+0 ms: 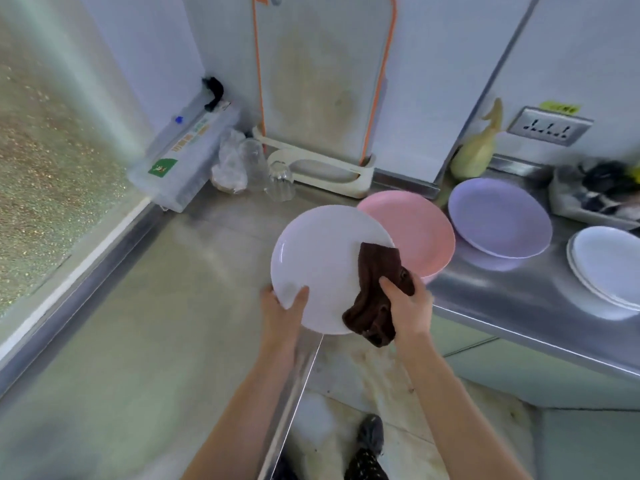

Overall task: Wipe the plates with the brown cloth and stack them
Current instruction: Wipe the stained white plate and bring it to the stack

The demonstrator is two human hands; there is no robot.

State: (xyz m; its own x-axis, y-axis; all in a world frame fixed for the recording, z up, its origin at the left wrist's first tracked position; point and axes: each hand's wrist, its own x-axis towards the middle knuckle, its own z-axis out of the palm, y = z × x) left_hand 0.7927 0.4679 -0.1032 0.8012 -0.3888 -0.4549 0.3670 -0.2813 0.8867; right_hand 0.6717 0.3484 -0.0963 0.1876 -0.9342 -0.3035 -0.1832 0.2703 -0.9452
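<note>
White plate (322, 258) between hands, brown cloth (375, 292) on its right rim

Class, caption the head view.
Left hand holds round white plate; right hand wipes it with crumpled brown cloth.

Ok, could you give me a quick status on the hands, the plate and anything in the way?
Left hand grips white plate at its rim. Right hand holds brown cloth on plate. Pink plate close behind, partly hidden.
</note>
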